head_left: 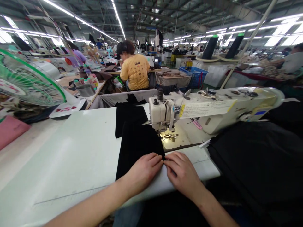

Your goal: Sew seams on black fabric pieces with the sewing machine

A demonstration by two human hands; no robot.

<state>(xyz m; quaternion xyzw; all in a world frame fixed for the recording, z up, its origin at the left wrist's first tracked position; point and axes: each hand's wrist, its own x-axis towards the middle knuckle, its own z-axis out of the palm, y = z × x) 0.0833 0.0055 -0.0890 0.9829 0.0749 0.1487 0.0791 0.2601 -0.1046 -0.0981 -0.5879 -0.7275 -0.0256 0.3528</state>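
A black fabric piece (139,145) lies on the white table left of the sewing machine's needle area. My left hand (148,168) has its fingers closed on the near right edge of this piece. Close against it, fingertips almost touching, my right hand (181,170) pinches the same edge. The exact fold between the fingertips is hidden. Just beyond both hands stands the cream sewing machine (163,116), its lamp lighting the metal plate (182,142). Another black piece (129,118) lies behind the first.
A big heap of black fabric (258,157) sits at the right. On the left stand a green-rimmed fan (35,78) and pink cloth (11,130). A pink-handled tool (197,124) lies under the machine arm. A person in a yellow shirt (136,71) works ahead.
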